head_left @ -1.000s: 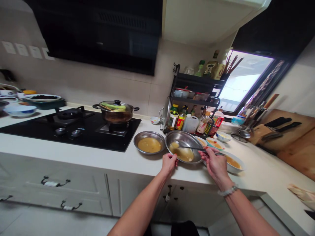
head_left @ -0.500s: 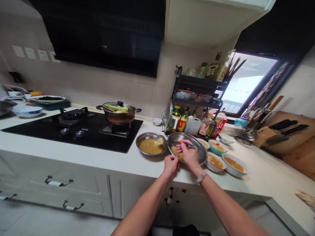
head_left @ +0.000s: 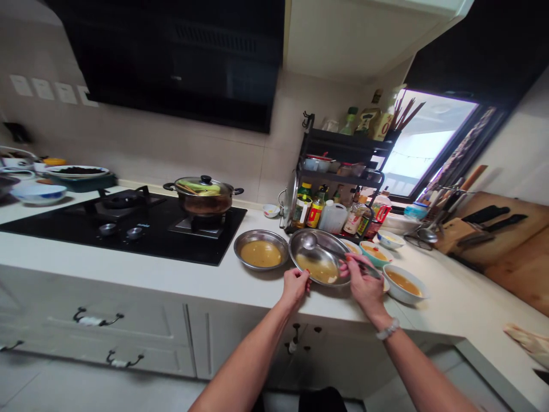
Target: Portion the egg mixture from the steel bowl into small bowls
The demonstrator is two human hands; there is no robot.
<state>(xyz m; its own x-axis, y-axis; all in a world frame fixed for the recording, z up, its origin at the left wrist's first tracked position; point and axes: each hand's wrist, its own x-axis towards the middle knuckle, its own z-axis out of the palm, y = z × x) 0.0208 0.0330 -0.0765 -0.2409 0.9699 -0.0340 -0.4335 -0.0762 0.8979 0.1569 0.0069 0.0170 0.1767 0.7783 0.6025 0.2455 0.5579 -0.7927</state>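
Note:
My left hand pinches the near-left rim of a metal bowl, which holds some yellowish-brown liquid. In my right hand is the handle of a ladle; its head is over the far left part of that bowl. Just left stands a second metal bowl with similar liquid. Close to my right hand are a white bowl of brown liquid and a teal-rimmed bowl. My right hand partly hides another bowl beside them.
A lidded pot sits on the black gas hob to the left. Behind the bowls stands a black rack with several bottles. Knives in a wooden block and a cutting board are at the right.
The ladle has moved right, from above the left metal bowl to inside the right one. My right hand has shifted right with it; my left hand stays at the rim.

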